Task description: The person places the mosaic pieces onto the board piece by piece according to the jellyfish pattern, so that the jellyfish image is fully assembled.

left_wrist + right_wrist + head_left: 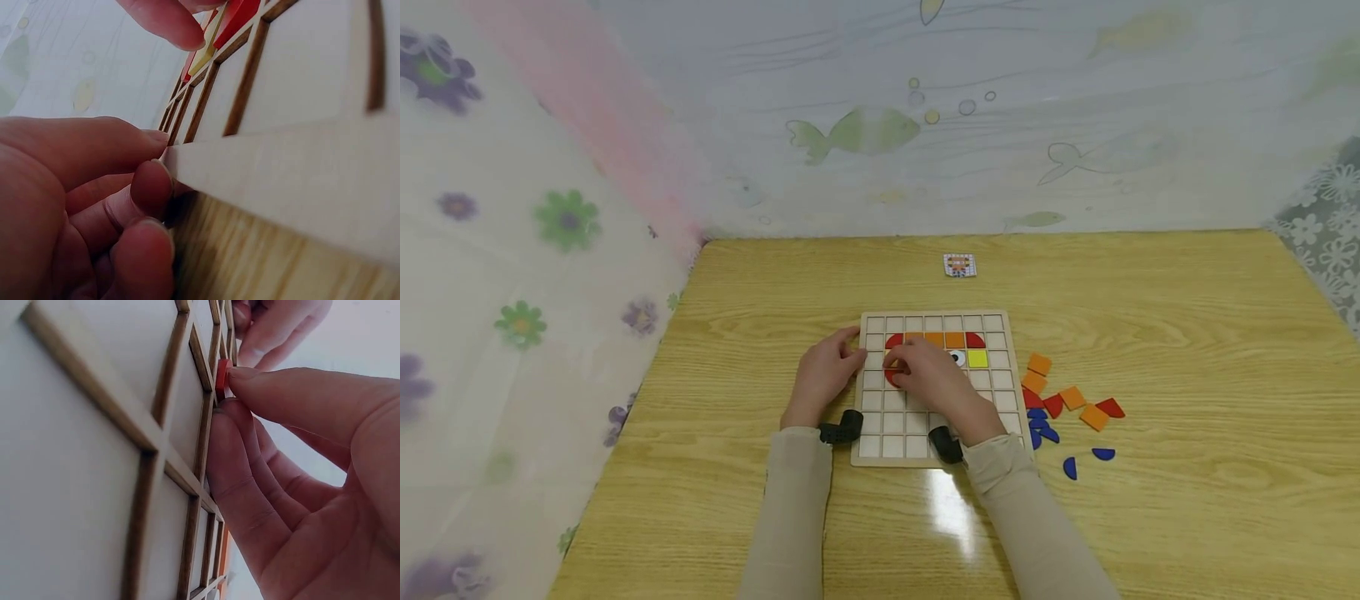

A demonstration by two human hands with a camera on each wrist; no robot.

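Arching over board [892,423], right hand [931,375]

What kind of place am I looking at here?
Likely an indoor play or activity corner, though whether at home or elsewhere I can't tell: a wood-grain table before a fish-patterned backdrop, with a gridded board and colourful loose tiles on it.

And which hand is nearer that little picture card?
The right hand: it's over the grid board, on the person's side of the picture card; the left hand is farther off, at the board's left edge.
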